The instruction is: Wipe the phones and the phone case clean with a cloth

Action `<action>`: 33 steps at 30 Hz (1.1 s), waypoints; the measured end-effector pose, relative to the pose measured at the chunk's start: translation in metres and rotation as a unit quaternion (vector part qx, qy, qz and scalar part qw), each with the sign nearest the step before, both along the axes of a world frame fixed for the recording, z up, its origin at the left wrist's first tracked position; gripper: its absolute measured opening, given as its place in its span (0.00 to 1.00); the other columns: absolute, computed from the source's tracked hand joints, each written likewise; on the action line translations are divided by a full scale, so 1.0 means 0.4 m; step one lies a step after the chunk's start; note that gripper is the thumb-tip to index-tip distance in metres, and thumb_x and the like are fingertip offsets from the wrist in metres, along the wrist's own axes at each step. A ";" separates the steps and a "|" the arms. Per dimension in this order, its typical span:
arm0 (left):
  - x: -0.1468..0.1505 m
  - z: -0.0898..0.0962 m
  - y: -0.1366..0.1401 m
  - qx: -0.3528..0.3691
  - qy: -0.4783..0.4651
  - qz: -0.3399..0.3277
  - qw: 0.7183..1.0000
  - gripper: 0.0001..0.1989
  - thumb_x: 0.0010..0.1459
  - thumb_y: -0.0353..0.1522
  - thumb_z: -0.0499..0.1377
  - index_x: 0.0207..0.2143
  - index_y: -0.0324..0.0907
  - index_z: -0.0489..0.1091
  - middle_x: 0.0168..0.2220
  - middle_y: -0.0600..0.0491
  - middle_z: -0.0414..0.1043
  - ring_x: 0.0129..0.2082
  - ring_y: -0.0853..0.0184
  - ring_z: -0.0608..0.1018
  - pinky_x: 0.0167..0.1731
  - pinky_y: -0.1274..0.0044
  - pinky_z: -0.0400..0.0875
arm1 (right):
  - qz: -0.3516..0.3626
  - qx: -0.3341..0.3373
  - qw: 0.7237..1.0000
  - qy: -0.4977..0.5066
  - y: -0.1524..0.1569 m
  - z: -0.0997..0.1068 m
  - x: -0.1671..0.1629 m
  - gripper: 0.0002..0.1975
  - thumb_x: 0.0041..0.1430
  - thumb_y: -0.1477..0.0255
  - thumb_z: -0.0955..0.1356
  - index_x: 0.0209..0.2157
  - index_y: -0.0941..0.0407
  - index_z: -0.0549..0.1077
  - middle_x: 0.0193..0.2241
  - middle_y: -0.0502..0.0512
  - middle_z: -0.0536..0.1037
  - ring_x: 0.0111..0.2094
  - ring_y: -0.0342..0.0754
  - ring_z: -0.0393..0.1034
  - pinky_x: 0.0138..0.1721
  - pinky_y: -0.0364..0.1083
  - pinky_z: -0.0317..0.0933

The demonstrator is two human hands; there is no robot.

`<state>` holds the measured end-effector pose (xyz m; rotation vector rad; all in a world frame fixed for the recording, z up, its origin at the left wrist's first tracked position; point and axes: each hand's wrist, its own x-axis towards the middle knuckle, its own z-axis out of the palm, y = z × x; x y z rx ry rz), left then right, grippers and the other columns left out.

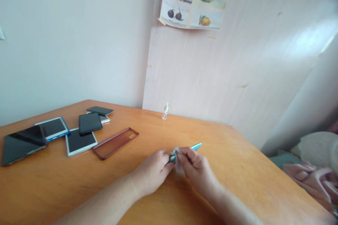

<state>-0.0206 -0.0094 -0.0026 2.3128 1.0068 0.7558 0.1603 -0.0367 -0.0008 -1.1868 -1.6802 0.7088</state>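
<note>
Head view: we count one slim teal smartphone (195, 146) between two hands, raised just above the table (158, 137) or resting on it; we cannot tell which. The left hand (154, 171) grips its near left end, thumb and fingers closed around it. The right hand (199, 170) pinches one crumpled white wipe (180, 166) against the phone's middle; whether those fingers also clasp the phone itself, we cannot tell.

To the left of the hands we find one translucent brown phone case (116, 143), lying flat, its near end at the corner of a white-framed tablet (81, 144). Around that we count five more devices: a black device (90, 123) lying partly on the white-framed tablet, a dark phone (100, 109) over a white-edged device (105, 119), a blue-rimmed tablet (54, 128), and a large black tablet (23, 145) overlapping its left side.

Beyond the hands, near the back edge, we see one small clear spray bottle (165, 114) standing upright. Above it hangs one sheet of four fruit paintings (195, 0): three pears, one green apple, two dark figs, one orange fruit. At far right we note a rumpled pink cloth (311, 179).
</note>
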 end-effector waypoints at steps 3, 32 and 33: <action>0.000 0.000 0.002 0.000 -0.005 -0.011 1.000 0.10 0.65 0.33 0.49 0.35 0.43 0.69 0.35 0.51 0.70 0.37 0.65 0.73 0.38 0.77 0.64 | 0.016 0.003 1.000 -0.011 -0.009 0.005 -0.009 0.16 0.63 0.59 0.63 0.36 0.55 0.75 0.26 0.50 0.74 0.25 0.42 0.64 0.27 0.40 0.60; 0.001 0.002 0.001 -0.006 0.020 0.027 0.999 0.13 0.65 0.37 0.50 0.30 0.42 0.67 0.33 0.52 0.68 0.33 0.65 0.72 0.33 0.76 0.63 | -0.074 0.010 0.997 -0.007 0.038 0.005 0.064 0.18 0.62 0.57 0.64 0.39 0.56 0.76 0.26 0.51 0.74 0.25 0.43 0.65 0.27 0.41 0.60; 0.001 0.001 0.001 -0.004 0.009 0.014 1.000 0.12 0.65 0.35 0.50 0.32 0.42 0.68 0.33 0.52 0.69 0.34 0.65 0.72 0.35 0.76 0.63 | -0.033 0.013 0.999 -0.016 0.021 0.006 0.038 0.17 0.63 0.58 0.63 0.39 0.55 0.76 0.27 0.51 0.75 0.27 0.43 0.66 0.29 0.41 0.61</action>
